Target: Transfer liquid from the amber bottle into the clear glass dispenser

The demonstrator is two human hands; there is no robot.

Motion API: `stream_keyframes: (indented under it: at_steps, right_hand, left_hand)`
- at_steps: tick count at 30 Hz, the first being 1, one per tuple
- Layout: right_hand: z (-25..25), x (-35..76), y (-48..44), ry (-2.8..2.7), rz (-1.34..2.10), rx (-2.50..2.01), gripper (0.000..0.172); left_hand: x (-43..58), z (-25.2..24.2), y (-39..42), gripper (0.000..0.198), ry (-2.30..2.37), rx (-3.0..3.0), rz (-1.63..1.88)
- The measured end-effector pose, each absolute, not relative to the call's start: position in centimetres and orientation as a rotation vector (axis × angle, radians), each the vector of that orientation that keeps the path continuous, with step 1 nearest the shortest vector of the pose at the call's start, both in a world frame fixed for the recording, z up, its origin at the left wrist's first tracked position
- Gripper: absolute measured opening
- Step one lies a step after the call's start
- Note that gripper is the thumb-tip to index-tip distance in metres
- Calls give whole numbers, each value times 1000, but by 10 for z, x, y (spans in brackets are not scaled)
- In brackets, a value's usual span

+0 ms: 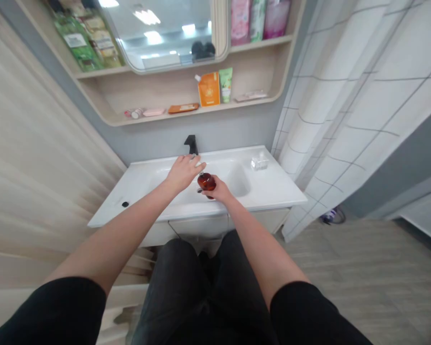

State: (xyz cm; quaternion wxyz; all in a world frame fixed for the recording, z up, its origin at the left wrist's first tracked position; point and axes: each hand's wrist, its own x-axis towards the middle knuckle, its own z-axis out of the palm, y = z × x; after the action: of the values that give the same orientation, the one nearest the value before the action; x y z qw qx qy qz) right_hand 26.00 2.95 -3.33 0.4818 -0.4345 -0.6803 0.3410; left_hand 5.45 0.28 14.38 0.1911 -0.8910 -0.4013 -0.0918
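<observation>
Over the sink, my right hand (221, 189) is wrapped around a reddish-brown, see-through bottle (206, 182), which tilts toward the left. My left hand (184, 172) is closed over the pale top of that bottle, its fingers bent around what looks like a pump head. Most of this top is hidden by the fingers. Just behind my left hand stands a black faucet (191, 142). Below both hands lies the white sink basin (239, 179), with a dark drain hole partly visible beside the bottle.
A clear glass-like dish (259, 162) sits on the counter's right side, and a black round hole (125, 204) is at its left. Above hangs a mirror shelf (251, 72) with an orange pouch (209, 89), a green tube (225, 84) and several bottles. Curtains (28, 143) hang at the left.
</observation>
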Motion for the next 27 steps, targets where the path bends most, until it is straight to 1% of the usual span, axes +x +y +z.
stream_keyframes:
  at_steps: [11, 18, 27]
  right_hand:
    - [-31, 258, 29, -1585, 871, -1032, 88]
    - [-33, 258, 31, -1548, 887, -972, 85]
    - [-33, 257, 32, -1516, 867, -928, 91]
  left_hand:
    - [61, 155, 11, 48, -827, -2413, -226]
    - [65, 163, 15, 45, -721, -2436, -286]
    - [68, 167, 16, 45, -638, -2470, -310]
